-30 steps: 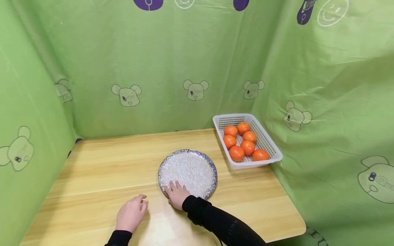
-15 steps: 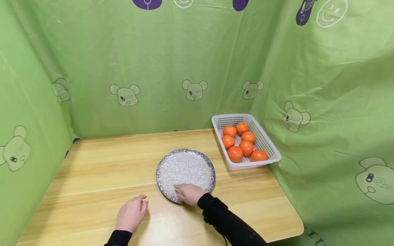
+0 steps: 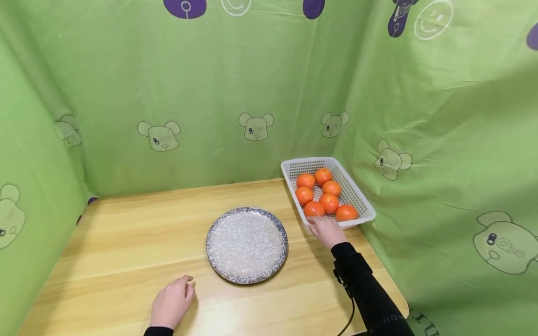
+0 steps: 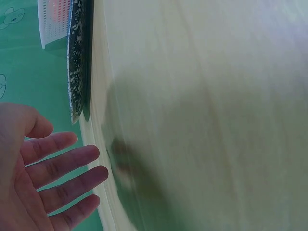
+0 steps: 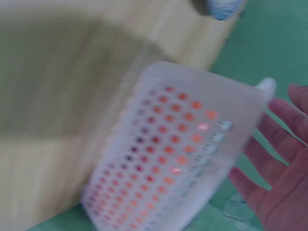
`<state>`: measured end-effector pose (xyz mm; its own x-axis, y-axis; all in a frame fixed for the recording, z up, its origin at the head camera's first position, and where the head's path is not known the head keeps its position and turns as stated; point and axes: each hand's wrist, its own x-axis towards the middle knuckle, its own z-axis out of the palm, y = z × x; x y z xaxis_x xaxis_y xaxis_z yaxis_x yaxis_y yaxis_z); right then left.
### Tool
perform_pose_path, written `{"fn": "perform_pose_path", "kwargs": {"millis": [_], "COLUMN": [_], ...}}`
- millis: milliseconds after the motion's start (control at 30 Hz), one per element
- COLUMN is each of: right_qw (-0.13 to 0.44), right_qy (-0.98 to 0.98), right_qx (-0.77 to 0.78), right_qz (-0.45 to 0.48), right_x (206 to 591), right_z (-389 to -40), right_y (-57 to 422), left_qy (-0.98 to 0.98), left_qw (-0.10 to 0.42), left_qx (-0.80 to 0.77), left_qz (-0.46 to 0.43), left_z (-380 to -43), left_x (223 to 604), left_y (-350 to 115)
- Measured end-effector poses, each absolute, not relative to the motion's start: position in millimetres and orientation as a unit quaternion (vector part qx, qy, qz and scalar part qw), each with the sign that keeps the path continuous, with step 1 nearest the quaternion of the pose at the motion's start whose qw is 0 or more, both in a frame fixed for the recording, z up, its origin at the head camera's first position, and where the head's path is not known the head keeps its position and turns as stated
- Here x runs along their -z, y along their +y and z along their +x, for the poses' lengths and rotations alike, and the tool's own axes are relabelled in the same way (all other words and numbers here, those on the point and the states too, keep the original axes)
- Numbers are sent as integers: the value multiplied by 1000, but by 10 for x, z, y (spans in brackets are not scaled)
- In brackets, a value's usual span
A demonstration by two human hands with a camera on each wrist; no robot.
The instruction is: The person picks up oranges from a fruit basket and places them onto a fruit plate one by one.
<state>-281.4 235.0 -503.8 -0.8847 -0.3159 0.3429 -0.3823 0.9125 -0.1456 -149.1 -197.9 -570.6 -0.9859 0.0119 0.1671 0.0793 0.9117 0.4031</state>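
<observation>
My left hand [image 3: 171, 302] is held at the near left of the table, palm turned inward and fingers relaxed; the left wrist view shows nothing in that hand [image 4: 21, 192]. To its upper right lies a round speckled grey plate [image 3: 247, 245] with a dark rim. My right hand [image 3: 325, 229] is at the near rim of a white perforated plastic basket [image 3: 353, 223], fingertips by a round orange-red fruit [image 3: 314, 209], perhaps a tomato. In the right wrist view, extended fingers [image 5: 274, 130] reach over the basket edge; whether they touch the fruit is hidden.
Several more orange-red fruits [image 3: 329, 203] lie in the basket. It stands at the back right of the wooden table [image 3: 147, 233]. Green curtains [image 3: 210, 93] enclose the back and sides. A cable [image 3: 350, 317] hangs from the right sleeve.
My right hand has left the plate, where it was over the near rim, and moved right to the basket. The left hand stays in nearly the same spot. The head view has shifted slightly.
</observation>
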Motion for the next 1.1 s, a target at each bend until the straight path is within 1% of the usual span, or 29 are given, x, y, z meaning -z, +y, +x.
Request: {"fn": "perform_pose_path", "kwargs": {"millis": [100,300,400,567,700,833,967,1100], "right_qw": [146,175,169,156,154,136,117,123], "right_qy": [-970,-965,-965,-967,-966,-969,-974,-974], "right_qx": [-89,-87,-89,-98,-109,-121,-112,-108], "right_qz": [174,175,179,177,179,168,156,156], "right_x": [5134,5162,5142,5124,5092,5060,5049,5041], "right_z": [-2828,-2661,-2496,-2121,-1831,-1626,-1530,-1520], "right_y": [2402,2381,2392,2397,2332,2226,2156,2150], "left_qy": [-975,-976,-977,-976,-974,-973,-973,-973], "left_qw": [74,63,57,56,60,62,57,53], "left_qx": [210,205,205,210,214,217,217,219], "left_qz": [-25,-30,-29,-33,-40,-44,-46,-44], "left_z": [-1491,-1489,-1493,-1499,-1500,-1499,-1495,-1486], "left_x": [5690,5669,5667,5656,5627,5589,5575,5594], "left_y": [-1976,-1967,-1945,-1917,-1906,-1896,-1870,-1833]}}
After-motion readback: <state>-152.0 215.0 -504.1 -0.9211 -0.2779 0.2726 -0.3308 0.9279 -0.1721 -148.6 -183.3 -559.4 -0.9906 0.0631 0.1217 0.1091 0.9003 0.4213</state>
